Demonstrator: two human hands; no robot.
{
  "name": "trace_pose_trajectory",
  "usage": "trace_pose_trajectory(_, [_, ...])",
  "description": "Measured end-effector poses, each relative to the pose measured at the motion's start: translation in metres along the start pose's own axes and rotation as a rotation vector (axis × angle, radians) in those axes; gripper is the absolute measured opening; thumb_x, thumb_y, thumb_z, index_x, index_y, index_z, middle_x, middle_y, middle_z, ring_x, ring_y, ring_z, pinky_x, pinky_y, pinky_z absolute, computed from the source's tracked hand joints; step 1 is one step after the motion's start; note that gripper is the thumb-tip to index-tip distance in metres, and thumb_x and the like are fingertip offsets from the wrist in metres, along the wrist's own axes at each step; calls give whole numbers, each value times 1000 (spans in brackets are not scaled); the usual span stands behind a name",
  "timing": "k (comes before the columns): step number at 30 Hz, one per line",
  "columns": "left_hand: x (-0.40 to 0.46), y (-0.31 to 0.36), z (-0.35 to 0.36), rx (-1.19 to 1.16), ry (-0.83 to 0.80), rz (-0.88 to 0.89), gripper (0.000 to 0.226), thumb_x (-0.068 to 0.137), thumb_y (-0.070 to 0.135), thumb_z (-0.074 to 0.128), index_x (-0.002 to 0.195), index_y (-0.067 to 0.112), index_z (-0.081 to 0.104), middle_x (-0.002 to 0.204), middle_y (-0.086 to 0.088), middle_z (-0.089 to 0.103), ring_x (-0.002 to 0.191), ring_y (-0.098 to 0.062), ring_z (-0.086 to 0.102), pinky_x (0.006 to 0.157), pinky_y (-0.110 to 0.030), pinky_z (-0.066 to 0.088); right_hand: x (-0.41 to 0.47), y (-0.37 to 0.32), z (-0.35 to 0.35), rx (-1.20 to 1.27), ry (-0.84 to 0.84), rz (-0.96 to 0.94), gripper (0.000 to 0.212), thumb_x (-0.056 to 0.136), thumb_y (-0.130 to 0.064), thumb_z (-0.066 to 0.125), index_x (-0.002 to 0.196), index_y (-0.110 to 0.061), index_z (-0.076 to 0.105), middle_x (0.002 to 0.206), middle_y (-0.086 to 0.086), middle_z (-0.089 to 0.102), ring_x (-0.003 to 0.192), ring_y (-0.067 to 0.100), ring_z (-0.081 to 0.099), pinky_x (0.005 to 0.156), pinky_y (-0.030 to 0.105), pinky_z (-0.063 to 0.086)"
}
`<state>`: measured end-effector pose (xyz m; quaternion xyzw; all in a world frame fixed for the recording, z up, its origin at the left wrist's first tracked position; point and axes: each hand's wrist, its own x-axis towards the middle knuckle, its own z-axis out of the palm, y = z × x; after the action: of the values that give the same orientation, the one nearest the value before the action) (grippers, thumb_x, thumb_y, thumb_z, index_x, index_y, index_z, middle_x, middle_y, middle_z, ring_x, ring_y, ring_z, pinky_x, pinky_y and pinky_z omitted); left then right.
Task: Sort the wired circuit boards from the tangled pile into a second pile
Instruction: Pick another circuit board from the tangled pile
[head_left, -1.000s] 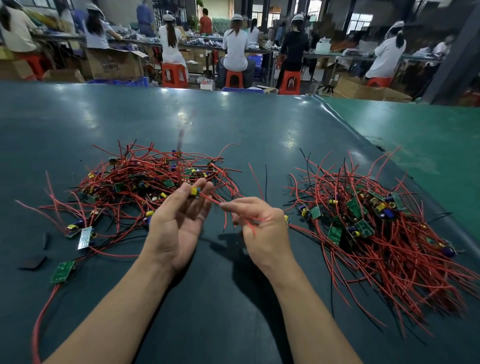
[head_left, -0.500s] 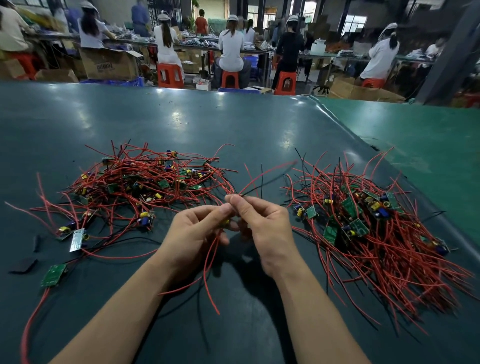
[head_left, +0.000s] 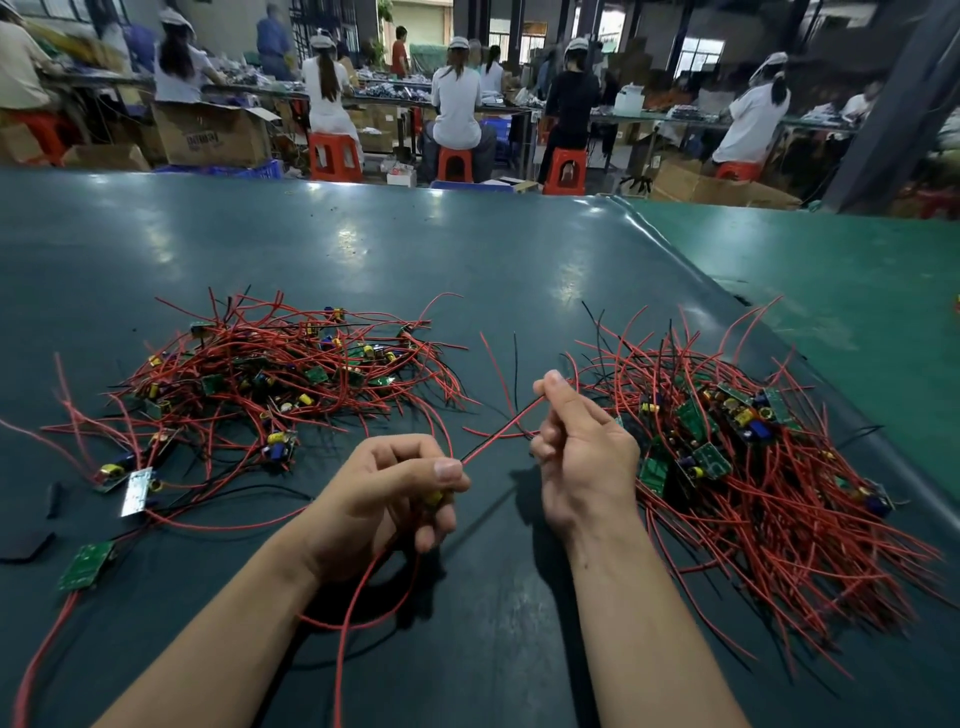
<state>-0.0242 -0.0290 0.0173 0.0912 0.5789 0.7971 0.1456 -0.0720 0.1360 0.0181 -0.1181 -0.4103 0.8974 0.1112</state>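
Note:
Two piles of small green circuit boards with red and black wires lie on the dark green table (head_left: 467, 270): a tangled pile (head_left: 270, 379) on the left and a second pile (head_left: 737, 457) on the right. Between them, my left hand (head_left: 384, 499) grips one wired board (head_left: 434, 498); only a yellow part of it shows between the fingers, and its red wires hang down toward me. My right hand (head_left: 582, 447) pinches that board's red and black wire pair (head_left: 498, 434), stretched taut between both hands.
Loose boards (head_left: 85, 564) and a silver-backed one (head_left: 136, 491) lie at the left front with black scraps (head_left: 26, 545). A lighter green table (head_left: 857, 291) adjoins on the right. Seated workers on red stools and cardboard boxes fill the background.
My hands, close together half a second ago, have moved apart. The right hand has slid along the wire pair to the right and up, drawing it straight; the left keeps hold of the board.

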Motion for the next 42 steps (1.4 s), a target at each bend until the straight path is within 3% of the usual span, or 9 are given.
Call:
trace_pose_trajectory(6, [0,-1,0,-100,11,4,40,46,36,92,62,9,67,51,-12,57,33,-15,46,39,-17,38,4,-3,-2,75,62,-3,21,94,-15,63,76,-7,66,51,-6,47,40,4,38,36,17,29])
trace_pose_trajectory(12, [12,1,-2,-241,305,97,20,74,31,66,76,12,73,67,-4,63,43,-9,46,43,-17,41,-13,6,4,-166,-141,176,82,77,-76,39,95,-4,71,56,-2,53,38,9,41,36,16,29])
trace_pose_trajectory(16, [8,-2,4,-88,225,88,21,74,26,67,75,6,72,67,-11,67,41,-12,50,42,-16,41,-29,15,6,-481,-445,175,44,70,-55,69,83,-13,77,62,6,57,53,17,43,43,19,27])
trace_pose_trajectory(20, [5,-4,4,-24,171,64,21,75,23,67,80,3,70,68,-17,66,42,-16,51,42,-17,40,-28,16,4,-476,-462,129,18,82,-29,75,77,-13,78,54,2,54,49,13,42,45,21,31])
trace_pose_trajectory(23, [5,-2,3,-12,157,30,17,75,21,66,76,4,70,64,-17,64,41,-15,50,40,-16,37,-26,16,3,-412,-416,88,15,84,-23,75,74,-11,78,48,-5,50,44,7,38,51,25,39])
trace_pose_trajectory(26, [4,-1,3,19,102,21,12,74,15,76,67,8,71,59,-17,63,39,-15,51,37,-16,39,-19,12,1,-358,-302,50,19,85,-20,72,70,-11,77,43,-6,35,37,6,25,37,15,24])
trace_pose_trajectory(32, [-1,2,2,91,-8,-24,20,60,32,76,63,12,71,57,-16,62,43,-19,53,39,-19,41,-4,6,1,-127,-109,-19,33,89,-6,66,56,-9,70,64,3,67,36,5,30,34,15,23])
trace_pose_trajectory(37, [-3,2,1,-1,-70,-27,19,57,26,78,60,11,69,56,-13,62,42,-16,57,37,-20,42,4,-1,-4,-11,21,-78,32,92,-10,64,61,-10,69,49,-3,51,35,4,31,33,16,23])
trace_pose_trajectory(42, [-5,-2,-4,-196,-8,36,52,40,44,96,74,11,76,69,-5,64,59,-13,59,57,-24,50,6,-3,-5,-37,57,-78,26,98,-17,57,74,-8,63,52,-3,44,36,4,34,34,14,25])
